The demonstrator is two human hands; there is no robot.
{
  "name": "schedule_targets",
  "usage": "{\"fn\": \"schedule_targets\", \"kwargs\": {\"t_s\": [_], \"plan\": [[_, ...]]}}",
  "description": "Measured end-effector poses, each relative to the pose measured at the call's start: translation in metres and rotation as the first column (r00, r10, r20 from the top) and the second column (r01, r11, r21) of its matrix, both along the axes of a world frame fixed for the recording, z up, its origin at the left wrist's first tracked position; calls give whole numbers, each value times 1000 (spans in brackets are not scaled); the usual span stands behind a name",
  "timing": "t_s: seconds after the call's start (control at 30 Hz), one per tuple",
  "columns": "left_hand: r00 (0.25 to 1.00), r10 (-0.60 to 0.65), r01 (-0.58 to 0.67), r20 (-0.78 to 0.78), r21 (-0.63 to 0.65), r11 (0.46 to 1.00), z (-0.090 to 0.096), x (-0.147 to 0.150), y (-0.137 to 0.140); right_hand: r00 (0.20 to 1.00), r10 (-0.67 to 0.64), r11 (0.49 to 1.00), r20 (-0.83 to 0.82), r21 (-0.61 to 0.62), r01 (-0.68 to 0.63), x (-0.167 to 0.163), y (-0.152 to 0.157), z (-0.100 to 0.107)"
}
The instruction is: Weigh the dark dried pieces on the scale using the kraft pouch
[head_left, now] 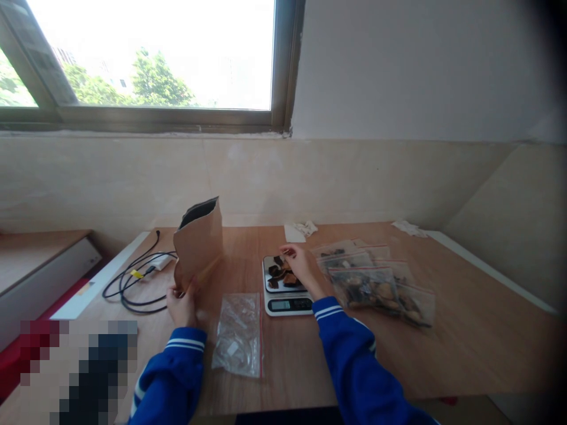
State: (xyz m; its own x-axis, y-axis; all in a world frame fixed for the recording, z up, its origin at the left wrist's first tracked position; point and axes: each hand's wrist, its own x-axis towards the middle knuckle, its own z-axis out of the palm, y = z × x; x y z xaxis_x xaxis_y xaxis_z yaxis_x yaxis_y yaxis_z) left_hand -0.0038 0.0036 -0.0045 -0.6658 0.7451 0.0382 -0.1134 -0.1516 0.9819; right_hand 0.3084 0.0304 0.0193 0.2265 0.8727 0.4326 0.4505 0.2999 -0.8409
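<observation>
My left hand (181,304) grips the bottom of an upright brown paper pouch (198,242) whose top is open. My right hand (302,265) reaches over a small kitchen scale (287,303), fingers pinched on a dark dried piece among the dark pieces (280,275) lying on its steel plate. An empty clear zip bag (238,334) lies flat on the wooden table (469,348) between my two arms. Both arms wear blue sleeves with white stripes.
Several filled clear zip bags (376,283) with red seals lie to the right of the scale. A black cable (137,277) coils at the left. Crumpled white paper (301,229) lies near the far wall. A low shelf (39,254) stands at the left.
</observation>
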Motion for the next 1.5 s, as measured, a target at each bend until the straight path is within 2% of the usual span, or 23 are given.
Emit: {"fn": "schedule_targets", "kwargs": {"t_s": [0.23,0.4,0.57,0.73,1.0,1.27,1.5], "plan": [[996,-36,36,-84,-10,999,8,3,-5,998,-43,999,-52,25,44,24,-14,-5],[995,-97,98,-30,35,995,10,7,-7,998,47,998,-33,36,-46,39,-27,-15],[990,-143,143,-5,66,987,5,6,-3,999,0,1000,-33,7,0,47,-32,-29],[986,-169,169,0,84,982,1,5,-1,999,-41,999,-25,-10,41,49,-35,-37],[982,-190,188,8,97,977,2,6,-1,997,-8,999,81,-35,11,51,-49,-34],[981,-191,189,17,100,977,1,7,-1,997,-15,1000,-80,-5,15,50,-49,-40],[978,-208,203,30,122,972,-2,6,0,997,-63,998,-41,-19,62,49,-46,-46]]}}
